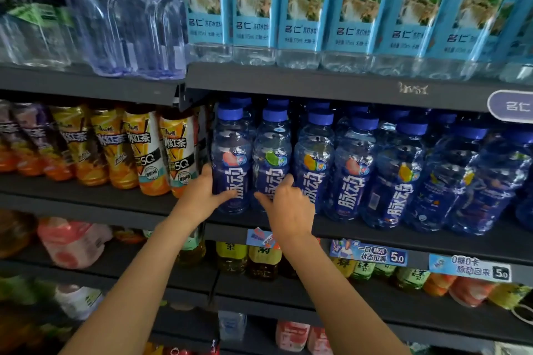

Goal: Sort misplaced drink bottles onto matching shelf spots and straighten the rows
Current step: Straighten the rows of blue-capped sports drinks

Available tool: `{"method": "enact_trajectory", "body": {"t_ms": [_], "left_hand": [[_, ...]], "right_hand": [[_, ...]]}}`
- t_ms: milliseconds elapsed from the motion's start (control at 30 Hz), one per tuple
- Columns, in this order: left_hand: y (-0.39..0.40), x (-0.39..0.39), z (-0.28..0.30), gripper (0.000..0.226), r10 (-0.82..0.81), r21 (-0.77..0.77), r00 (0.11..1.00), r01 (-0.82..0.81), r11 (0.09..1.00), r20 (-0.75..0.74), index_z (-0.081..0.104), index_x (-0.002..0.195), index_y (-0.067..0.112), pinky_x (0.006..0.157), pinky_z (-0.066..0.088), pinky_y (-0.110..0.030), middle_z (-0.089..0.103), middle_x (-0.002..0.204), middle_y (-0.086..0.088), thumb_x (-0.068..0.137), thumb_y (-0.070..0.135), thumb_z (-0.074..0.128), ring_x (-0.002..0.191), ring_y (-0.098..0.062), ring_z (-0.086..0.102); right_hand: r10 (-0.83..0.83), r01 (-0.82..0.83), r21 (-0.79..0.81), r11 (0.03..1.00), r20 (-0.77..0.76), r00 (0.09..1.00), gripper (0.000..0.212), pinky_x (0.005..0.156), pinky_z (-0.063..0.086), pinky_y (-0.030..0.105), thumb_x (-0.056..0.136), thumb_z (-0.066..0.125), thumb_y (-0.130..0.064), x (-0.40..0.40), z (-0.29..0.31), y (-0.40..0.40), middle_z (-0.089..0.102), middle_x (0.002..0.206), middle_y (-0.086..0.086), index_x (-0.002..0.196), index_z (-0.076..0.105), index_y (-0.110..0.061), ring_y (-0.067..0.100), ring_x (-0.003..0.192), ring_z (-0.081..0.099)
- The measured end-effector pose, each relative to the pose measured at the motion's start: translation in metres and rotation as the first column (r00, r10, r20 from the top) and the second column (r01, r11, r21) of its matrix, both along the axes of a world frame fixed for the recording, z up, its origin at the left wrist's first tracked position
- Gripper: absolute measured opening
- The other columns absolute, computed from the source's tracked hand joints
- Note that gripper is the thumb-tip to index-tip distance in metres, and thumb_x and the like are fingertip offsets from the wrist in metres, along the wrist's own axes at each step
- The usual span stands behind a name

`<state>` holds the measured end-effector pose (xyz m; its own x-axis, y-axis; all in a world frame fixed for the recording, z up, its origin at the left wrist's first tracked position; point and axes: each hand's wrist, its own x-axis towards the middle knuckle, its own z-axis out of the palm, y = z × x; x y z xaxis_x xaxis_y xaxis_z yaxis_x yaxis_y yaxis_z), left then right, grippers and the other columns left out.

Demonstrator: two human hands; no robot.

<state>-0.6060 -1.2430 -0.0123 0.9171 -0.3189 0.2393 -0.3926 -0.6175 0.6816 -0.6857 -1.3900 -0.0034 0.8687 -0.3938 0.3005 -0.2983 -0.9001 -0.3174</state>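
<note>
Both hands reach to the middle dark shelf (375,235), where a row of blue translucent plastic drink bottles with blue caps stands along the front edge. The left hand (203,192) holds the leftmost blue bottle with a pink fruit mark (230,161) low on its body: the thumb lies across the front of the white lettering and the fingers wrap round the bottle's left side, so the grip is closed on it. The right hand (288,207) rests against the lower part of the second blue bottle with a green lime mark (272,158); its thumb points left across the label and its curled fingers sit in the gap between that bottle and the third blue bottle with a yellow fruit mark (314,164). Whether those fingers truly clasp the bottle or only press on it, I cannot tell. Both bottles stand upright on the shelf, touching each other.

Left of them, on the adjoining shelf section, lean orange and yellow iced tea bottles (150,153). Above, clear water bottles with light blue labels (302,6) fill the upper shelf. Blue price tags (370,252) hang on the middle shelf's front rail, and green and yellow tea bottles (233,256) stand on the shelf below.
</note>
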Motion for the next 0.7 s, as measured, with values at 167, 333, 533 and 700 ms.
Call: {"method": "enact_trajectory", "body": {"t_ms": [167,333,533,700], "left_hand": [[0.002,0.003,0.003,0.077,-0.056,-0.007,0.998,0.055,0.998,-0.037,0.021,0.145,0.012,0.099,0.040,-0.032,0.047,0.140,-0.010,0.084,0.020,0.067,0.123,-0.023,0.050],[0.003,0.009,0.002,0.085,-0.073,0.017,0.996,0.074,0.997,-0.054,0.011,0.149,0.012,0.098,0.038,-0.031,0.045,0.142,-0.011,0.085,0.020,0.066,0.125,-0.024,0.048],[-0.004,-0.030,-0.016,0.068,0.226,-0.232,0.932,-0.161,0.959,0.285,0.033,0.140,0.009,0.098,0.046,-0.045,0.039,0.138,-0.014,0.083,0.016,0.068,0.121,-0.030,0.048],[-0.079,-0.077,-0.023,0.035,0.136,-0.267,0.812,0.025,0.963,0.568,0.051,0.115,0.006,0.092,0.041,-0.025,0.049,0.114,-0.012,0.081,0.003,0.060,0.107,-0.022,0.050]], "right_hand": [[-0.060,0.056,0.082,0.995,0.046,0.997,0.071,0.065,0.046,0.030,0.091,0.051,-0.049,0.006,-0.010,0.005,0.066,0.107,0.010,0.137,0.020,-0.004,0.026,0.095,0.066],[-0.069,0.062,0.140,0.988,0.047,0.996,0.070,0.064,0.044,0.030,0.091,0.052,-0.048,0.009,-0.011,0.007,0.066,0.106,0.011,0.135,0.020,-0.005,0.027,0.095,0.066],[-0.027,-0.042,0.203,0.978,0.327,0.944,0.036,0.060,0.052,0.036,0.089,0.057,-0.043,-0.030,0.000,-0.038,0.067,0.079,0.004,0.101,0.055,-0.010,0.023,0.072,0.064],[-0.433,0.245,0.396,0.885,0.504,0.747,0.048,0.066,0.037,0.033,0.086,0.065,-0.033,-0.072,0.011,-0.113,0.050,0.118,0.014,0.118,0.045,-0.002,0.028,0.090,0.053]]}}
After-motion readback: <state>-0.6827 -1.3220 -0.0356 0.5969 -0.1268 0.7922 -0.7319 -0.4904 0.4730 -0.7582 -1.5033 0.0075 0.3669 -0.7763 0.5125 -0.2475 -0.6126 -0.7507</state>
